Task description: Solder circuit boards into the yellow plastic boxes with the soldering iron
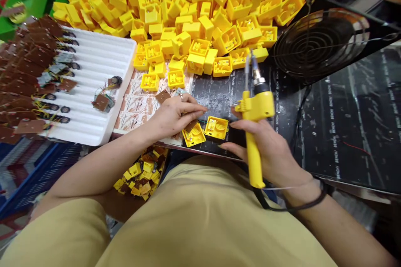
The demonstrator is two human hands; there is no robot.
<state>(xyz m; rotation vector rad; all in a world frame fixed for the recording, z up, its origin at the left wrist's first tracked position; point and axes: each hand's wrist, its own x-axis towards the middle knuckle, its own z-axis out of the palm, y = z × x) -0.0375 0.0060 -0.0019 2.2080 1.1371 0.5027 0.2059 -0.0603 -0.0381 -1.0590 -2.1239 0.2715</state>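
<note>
My right hand [272, 146] is wrapped round a yellow soldering gun [253, 133], its metal tip pointing up and away from me. Fingers pressed together, my left hand [172, 119] reaches over a small open yellow case [193, 134] near the table's front edge. A brown board shows partly under its fingertips, at that case. Just to the right lies a second open yellow case [216, 127] with small metal parts inside. Behind my left hand is another brown board [163, 96].
Many yellow cases [191, 29] are heaped at the back. A white foam tray [94, 66] with brown boards and wired parts stands left. At the right is a black fan [319, 41]. Below the table edge, a box holds yellow pieces [145, 175].
</note>
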